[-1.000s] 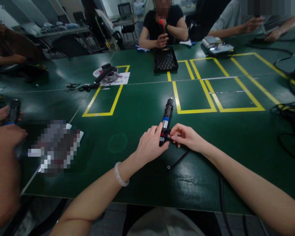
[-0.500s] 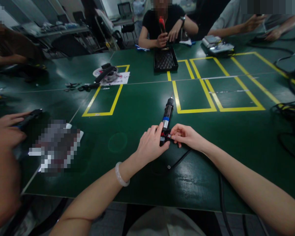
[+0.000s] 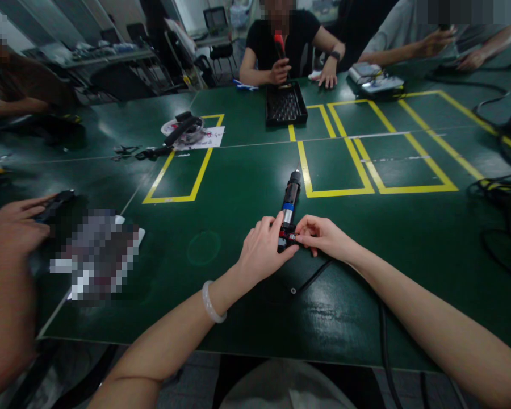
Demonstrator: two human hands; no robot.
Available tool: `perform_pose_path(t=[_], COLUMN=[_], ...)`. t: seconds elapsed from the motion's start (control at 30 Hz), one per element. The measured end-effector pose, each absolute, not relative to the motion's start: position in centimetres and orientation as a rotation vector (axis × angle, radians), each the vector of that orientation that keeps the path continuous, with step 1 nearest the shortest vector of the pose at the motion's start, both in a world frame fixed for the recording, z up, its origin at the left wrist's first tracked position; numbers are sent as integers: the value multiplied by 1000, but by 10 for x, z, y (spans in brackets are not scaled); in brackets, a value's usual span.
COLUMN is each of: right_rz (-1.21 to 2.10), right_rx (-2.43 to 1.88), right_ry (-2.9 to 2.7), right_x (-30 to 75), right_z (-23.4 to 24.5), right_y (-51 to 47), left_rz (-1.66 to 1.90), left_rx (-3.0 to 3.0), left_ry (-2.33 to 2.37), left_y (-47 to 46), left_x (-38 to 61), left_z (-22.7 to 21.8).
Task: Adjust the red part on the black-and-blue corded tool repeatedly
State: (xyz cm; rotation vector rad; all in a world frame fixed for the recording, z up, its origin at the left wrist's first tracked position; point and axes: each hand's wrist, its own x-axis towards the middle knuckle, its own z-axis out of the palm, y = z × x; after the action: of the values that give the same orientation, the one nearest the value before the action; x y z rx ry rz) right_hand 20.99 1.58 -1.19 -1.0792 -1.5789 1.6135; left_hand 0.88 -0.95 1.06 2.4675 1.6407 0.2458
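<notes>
The near edge of the green table (image 3: pixel 221 341) runs just below both forearms, and a black cable (image 3: pixel 383 341) crosses it on the right and drops out of view. Bare table lies open on the left between the wrists and a pixelated flat object (image 3: pixel 96 253), where a co-worker's hand (image 3: pixel 15 224) rests close by. More cables (image 3: pixel 505 199) crowd the right edge.

The left hand (image 3: pixel 262 250) is curled around the back end of an electric screwdriver (image 3: pixel 289 199), thumb and fingers closed on it. The right hand (image 3: pixel 323 237) pinches the same back end with its fingertips. The tool lies flat on the table near the middle. Its long axis runs away from the person, leaning slightly right, and its tip points at the far side, just beside a yellow tape rectangle (image 3: pixel 306 176). Beyond it stands a black tray (image 3: pixel 286 103), well apart, in front of a seated person.
</notes>
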Motion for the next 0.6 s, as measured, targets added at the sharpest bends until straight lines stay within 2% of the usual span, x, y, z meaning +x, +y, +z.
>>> perform_pose_path(t=[0.6], right_rz=[1661], right_rx=[-1096], right_ry=[-1436], right_x=[220], right_z=[-7], right_y=[21], left_rz=[177], left_rx=[2566], left_ry=[1724], left_y=[-5], left_x=[13], left_z=[13])
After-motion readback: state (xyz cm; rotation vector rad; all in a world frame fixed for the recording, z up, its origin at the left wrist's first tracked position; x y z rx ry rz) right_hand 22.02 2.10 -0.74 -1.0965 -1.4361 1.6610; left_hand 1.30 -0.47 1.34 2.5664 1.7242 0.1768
